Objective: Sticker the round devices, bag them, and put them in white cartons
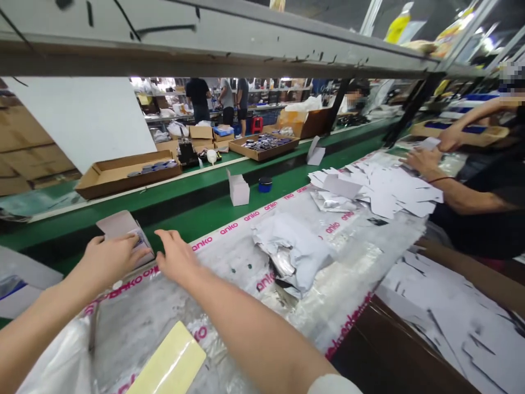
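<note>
My left hand [109, 256] grips a small pale carton [121, 225] at the near edge of the green conveyor belt [197, 205], fingers curled over its right side. My right hand [177, 257] lies just right of the carton with fingers stretched out flat on clear plastic sheeting printed "anko" [229, 257]. Nothing shows in the right hand. A folded white box [238, 189] and a small blue jar [265, 184] stand farther along the belt.
A crumpled white bag [295, 249] lies on the sheeting. A pile of flat white cartons [377, 189] sits at right, where another person's hands [424, 158] work. Cardboard trays of dark jars [123, 174], [264, 146] line the far side. People stand beyond. A yellow pad [170, 364] lies near me.
</note>
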Demonstrator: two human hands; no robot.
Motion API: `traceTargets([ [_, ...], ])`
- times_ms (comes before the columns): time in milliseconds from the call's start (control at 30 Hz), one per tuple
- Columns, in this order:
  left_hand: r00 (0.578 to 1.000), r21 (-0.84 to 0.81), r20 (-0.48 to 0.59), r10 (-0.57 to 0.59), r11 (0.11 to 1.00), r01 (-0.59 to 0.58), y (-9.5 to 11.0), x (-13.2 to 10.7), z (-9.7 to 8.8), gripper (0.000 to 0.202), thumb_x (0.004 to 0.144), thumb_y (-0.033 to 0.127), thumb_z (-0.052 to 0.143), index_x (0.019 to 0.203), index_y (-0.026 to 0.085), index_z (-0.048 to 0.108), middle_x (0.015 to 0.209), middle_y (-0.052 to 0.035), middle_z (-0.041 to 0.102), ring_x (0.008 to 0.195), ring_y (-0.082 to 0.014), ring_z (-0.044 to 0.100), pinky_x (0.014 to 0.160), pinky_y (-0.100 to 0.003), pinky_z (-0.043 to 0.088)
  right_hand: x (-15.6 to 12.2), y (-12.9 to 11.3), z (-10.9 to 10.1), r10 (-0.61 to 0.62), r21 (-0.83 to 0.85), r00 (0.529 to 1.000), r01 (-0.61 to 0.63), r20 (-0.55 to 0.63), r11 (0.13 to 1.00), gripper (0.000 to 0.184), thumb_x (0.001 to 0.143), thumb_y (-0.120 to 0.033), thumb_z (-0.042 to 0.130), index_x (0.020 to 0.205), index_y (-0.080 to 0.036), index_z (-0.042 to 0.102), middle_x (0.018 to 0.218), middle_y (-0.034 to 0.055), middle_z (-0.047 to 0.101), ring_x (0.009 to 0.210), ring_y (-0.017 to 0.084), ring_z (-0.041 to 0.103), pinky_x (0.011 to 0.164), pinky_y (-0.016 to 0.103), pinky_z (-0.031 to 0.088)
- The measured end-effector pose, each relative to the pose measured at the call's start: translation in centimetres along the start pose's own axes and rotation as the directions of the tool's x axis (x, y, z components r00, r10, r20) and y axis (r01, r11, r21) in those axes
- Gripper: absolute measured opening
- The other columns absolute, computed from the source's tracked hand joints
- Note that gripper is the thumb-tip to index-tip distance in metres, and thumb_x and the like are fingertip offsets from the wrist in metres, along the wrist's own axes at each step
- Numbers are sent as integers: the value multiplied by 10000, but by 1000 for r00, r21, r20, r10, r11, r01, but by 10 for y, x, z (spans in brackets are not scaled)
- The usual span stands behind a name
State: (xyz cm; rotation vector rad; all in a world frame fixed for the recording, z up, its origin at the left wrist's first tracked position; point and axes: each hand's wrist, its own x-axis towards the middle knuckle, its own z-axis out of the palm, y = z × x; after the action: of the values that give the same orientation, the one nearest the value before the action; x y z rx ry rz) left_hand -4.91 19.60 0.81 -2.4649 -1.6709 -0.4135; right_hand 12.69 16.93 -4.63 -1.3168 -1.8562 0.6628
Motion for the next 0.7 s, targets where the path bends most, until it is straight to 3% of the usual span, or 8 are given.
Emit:
traceTargets([
  [100, 984, 112, 167, 57, 991, -77, -1, 2, -6, 533, 945, 560, 234, 966, 203, 629, 1075, -80, 745, 977, -283, 673, 905, -391, 472, -1, 0, -1, 11, 35, 1000, -11, -13, 999, 557, 909, -169, 567, 1455, -231, 473, 1385, 119, 545, 1187, 277, 637, 1031, 420, 524],
  [267, 986, 117, 151, 72, 989, -90, -11, -2, -10, 457, 918, 427, 273, 1125, 205, 616, 1273, -93, 689, 1186, -310, 622, 1061, -420, 445, 0, 1, -2, 21, 117, 997, -11, -79, 993, 475, 909, -118, 553, 1370, -234, 554, 1354, 105, 559, 1158, 243, 640, 1048, 400, 516],
  [367, 979, 101, 206, -6, 995, -15, -14, 0, -20, 560, 857, 473, 332, 1175, 123, 630, 1331, -185, 649, 1212, -355, 613, 1055, -453, 462, 0, 2, -3, 21, 163, 990, 2, -139, 987, 500, 906, -91, 540, 1382, -245, 543, 1352, 89, 559, 1096, 209, 654, 1035, 367, 522],
  [467, 993, 128, 95, -63, 991, 51, -13, 2, -33, 616, 816, 561, 422, 1182, 114, 637, 1341, -207, 624, 1237, -372, 591, 1066, -461, 462, 2, 4, -4, 11, 203, 978, 32, -208, 979, 536, 885, -75, 541, 1394, -244, 534, 1340, 86, 564, 1052, 203, 659, 1024, 365, 528],
  [600, 997, 120, -80, -15, 992, 25, -11, -7, -33, 480, 823, 557, 512, 1129, 203, 617, 1254, -163, 618, 1187, -366, 585, 1038, -496, 479, 12, 7, -8, 12, 260, 948, 76, -319, 963, 563, 837, -60, 550, 1373, -233, 543, 1274, 87, 593, 996, 201, 659, 1004, 378, 537],
  [700, 951, 10, -290, -103, 994, 111, -8, -19, -24, 445, 819, 546, 610, 1117, 218, 571, 1168, -137, 607, 1221, -375, 535, 1033, -540, 478, 23, 11, -22, 66, 332, 901, 88, -428, 939, 548, 819, -68, 544, 1348, -210, 534, 1229, 95, 601, 938, 184, 650, 976, 371, 543],
])
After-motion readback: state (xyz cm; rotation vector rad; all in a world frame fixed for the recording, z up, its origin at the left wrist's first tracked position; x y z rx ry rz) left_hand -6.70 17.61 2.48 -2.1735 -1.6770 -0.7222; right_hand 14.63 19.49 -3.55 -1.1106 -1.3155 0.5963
